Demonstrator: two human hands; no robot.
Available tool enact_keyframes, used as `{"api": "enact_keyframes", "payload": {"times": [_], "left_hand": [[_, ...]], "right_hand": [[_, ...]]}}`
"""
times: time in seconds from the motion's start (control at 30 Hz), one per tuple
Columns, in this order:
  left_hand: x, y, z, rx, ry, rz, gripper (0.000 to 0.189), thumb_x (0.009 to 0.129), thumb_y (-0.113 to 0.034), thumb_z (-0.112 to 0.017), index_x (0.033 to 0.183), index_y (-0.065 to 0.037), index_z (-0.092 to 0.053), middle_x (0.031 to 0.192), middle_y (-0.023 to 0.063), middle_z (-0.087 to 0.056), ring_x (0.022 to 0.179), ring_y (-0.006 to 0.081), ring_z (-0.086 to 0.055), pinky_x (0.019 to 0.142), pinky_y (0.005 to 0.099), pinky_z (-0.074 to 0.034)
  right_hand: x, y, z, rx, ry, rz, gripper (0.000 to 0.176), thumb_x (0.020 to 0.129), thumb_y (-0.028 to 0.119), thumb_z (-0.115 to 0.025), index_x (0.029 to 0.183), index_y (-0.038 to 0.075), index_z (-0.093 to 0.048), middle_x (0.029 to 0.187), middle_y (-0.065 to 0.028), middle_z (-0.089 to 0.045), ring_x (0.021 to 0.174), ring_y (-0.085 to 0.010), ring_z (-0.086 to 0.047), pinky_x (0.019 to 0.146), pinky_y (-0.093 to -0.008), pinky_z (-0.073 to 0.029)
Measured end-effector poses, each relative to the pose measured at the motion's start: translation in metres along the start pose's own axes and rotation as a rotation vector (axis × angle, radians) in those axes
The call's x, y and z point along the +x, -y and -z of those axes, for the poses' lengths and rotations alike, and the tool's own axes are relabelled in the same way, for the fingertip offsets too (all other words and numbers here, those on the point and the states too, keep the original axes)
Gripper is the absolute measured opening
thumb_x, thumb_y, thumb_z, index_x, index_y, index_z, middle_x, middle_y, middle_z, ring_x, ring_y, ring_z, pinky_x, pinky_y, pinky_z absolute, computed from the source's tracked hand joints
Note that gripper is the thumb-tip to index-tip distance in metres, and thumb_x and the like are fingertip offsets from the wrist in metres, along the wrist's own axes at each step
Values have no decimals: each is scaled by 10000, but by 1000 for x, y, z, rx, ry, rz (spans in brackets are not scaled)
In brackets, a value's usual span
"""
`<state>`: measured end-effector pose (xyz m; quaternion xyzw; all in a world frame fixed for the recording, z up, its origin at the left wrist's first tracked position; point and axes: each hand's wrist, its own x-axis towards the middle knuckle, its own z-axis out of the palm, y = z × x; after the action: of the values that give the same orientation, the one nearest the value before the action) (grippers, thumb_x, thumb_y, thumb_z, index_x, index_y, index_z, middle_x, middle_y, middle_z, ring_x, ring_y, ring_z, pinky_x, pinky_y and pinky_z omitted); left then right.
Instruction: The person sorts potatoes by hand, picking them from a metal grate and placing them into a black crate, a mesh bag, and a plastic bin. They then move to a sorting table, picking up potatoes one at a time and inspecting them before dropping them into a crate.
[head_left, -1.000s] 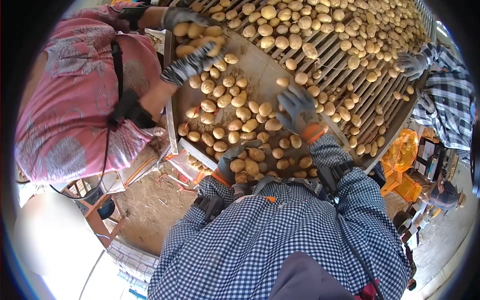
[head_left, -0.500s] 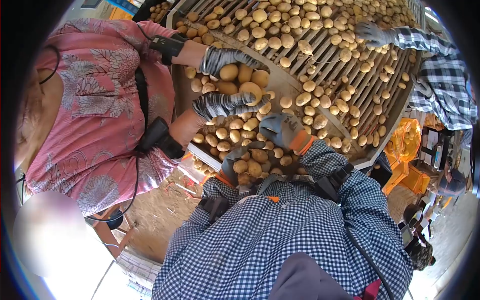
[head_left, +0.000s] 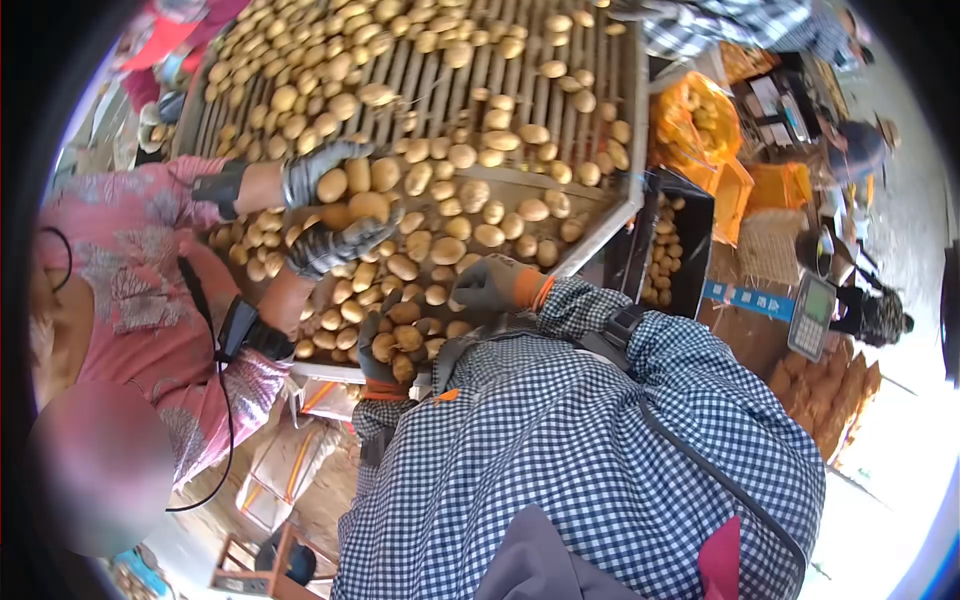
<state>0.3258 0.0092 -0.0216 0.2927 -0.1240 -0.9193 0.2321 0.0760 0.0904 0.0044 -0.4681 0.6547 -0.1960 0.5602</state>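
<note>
My left hand [head_left: 372, 350], in a grey glove with an orange cuff, cups several potatoes [head_left: 405, 337] against the near edge of the sorting table, close to my body. Just right of it, my right hand [head_left: 492, 284], gloved the same way, hovers over the near potatoes with its fingers curled downward. Whatever lies under those fingers is hidden. Loose potatoes [head_left: 450, 250] lie beyond both hands on the wooden board [head_left: 590, 207].
A co-worker's striped gloves [head_left: 335, 245] hold several potatoes at the left. A slatted rack [head_left: 480, 70] covered in potatoes slopes up behind. To the right stand a black crate [head_left: 690, 230] with potatoes, an orange mesh sack [head_left: 695, 120] and a scale display [head_left: 812, 315].
My view has swung to the right, bringing the black crate and scale display into sight. My left hand still cups potatoes; my right hand stays close to it. The co-worker still holds potatoes.
</note>
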Motion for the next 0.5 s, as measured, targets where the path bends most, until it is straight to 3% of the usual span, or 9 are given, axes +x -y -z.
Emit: {"api": "enact_keyframes", "payload": {"times": [0.1,0.17,0.2,0.27,0.3,0.37,0.4,0.43,0.5], "left_hand": [[-14,23,-31,330,-43,-98,445,1019,-259,-456,1344,45,-449,1239,155,-617,1098,221,-607,900,352,-540],[-17,28,-44,-49,12,163,557,1021,-387,-412,1380,38,-446,1332,234,-542,1142,318,-604,951,411,-552],[-16,36,-52,-27,24,184,557,1021,-387,-412,1380,38,-446,1332,234,-542,1142,318,-604,951,411,-552],[-15,59,-62,1044,107,-175,568,1006,-397,-448,1349,54,-467,1305,227,-555,1119,313,-618,932,420,-570],[-8,70,-51,1055,118,-165,568,1006,-397,-448,1349,54,-467,1305,227,-555,1119,313,-618,932,420,-570],[16,90,-16,440,113,118,542,995,-359,-477,1328,69,-479,1279,218,-570,1103,323,-628,925,443,-573],[3,95,-101,1066,195,-53,495,997,-295,-496,1360,40,-469,1265,223,-575,1103,359,-623,911,481,-574],[13,103,-99,1076,215,-41,495,997,-295,-496,1360,40,-469,1265,223,-575,1103,359,-623,911,481,-574],[42,116,-70,322,472,377,484,1001,-265,-496,1402,1,-451,1295,234,-554,1145,386,-594,916,501,-567]], "right_hand": [[-38,-41,-3,93,-190,28,364,846,389,-666,931,39,-725,842,-129,-723,757,-236,-671,725,-379,-524],[-73,-72,-3,165,-235,-25,381,851,395,-672,933,27,-727,828,-133,-718,722,-240,-651,718,-374,-521],[-95,-84,-3,187,-286,-58,388,851,404,-677,939,31,-731,829,-131,-717,717,-235,-648,714,-374,-519],[-139,-112,-6,221,-346,-90,394,851,413,-681,944,34,-735,831,-130,-717,713,-231,-645,711,-375,-517],[-161,-125,-8,206,-367,-178,365,859,379,-688,945,29,-741,816,-105,-718,713,-181,-638,696,-346,-519],[-201,-155,-17,199,-398,-269,335,868,346,-695,946,24,-747,802,-80,-719,713,-131,-631,681,-318,-521],[-219,-171,-27,273,-463,-302,337,863,344,-700,940,19,-746,788,-75,-716,701,-126,-629,672,-318,-520],[-235,-185,-35,347,-532,-337,339,858,341,-705,934,14,-746,774,-70,-713,690,-122,-627,663,-317,-519],[-259,-213,-52,392,-603,-367,333,858,330,-707,935,8,-745,768,-65,-712,682,-121,-628,658,-313,-519]]}}
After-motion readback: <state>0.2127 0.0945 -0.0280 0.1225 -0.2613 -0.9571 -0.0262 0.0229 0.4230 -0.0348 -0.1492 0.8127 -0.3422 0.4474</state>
